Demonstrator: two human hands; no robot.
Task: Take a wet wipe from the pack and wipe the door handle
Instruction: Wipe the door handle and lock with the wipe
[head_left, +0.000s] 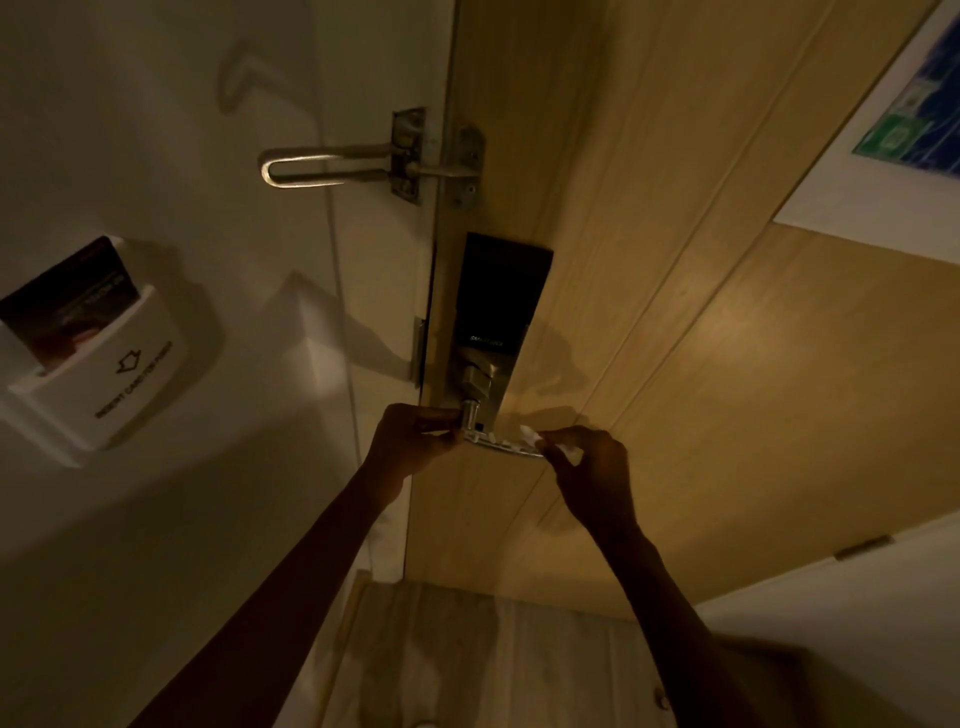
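The door handle (503, 446) lies level, pointing right from its post; the left hand (410, 439) grips the post end, and the right hand (587, 465) pinches a wet wipe (530, 432) at the handle's tip.

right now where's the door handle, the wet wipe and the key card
door handle (501, 446): head view, middle of the metal lever.
wet wipe (531, 434): head view, white tip above the right-hand fingers.
key card (67, 296): head view, dark face showing above the wall slot.
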